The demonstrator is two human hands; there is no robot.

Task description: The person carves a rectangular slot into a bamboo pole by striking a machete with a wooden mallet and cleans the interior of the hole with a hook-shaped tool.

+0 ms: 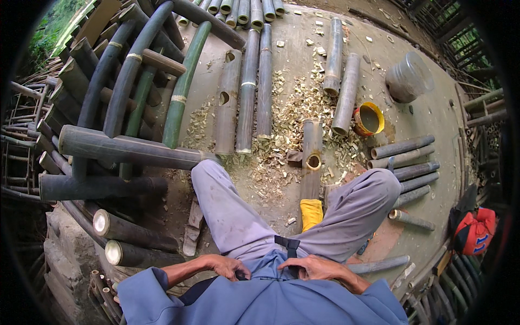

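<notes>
At my waist, my left hand [229, 267] is curled closed beside the hem of a blue shirt [233, 303]. A small dark bit shows at its fingers, too little to name. Across from it, my right hand [315, 267] bends inward with its fingers drawn together at the blue cloth; what they hold is hidden. A black strap with a buckle [287, 245] lies between my thighs, just beyond both hands. Between my knees a bamboo tube [311, 181] lies lengthwise, with a round hole cut in its upper side and a yellow cloth [311, 213] at its near end.
Wood chips [287, 103] litter the ground ahead. A bamboo frame [135, 142] stands at the left, close to my knee. Further off lie a holed bamboo tube [227, 108], a yellow-rimmed bucket [369, 119] and a clear plastic tub [409, 78]. Short bamboo pieces [403, 146] and a red-and-black bag [475, 232] are right.
</notes>
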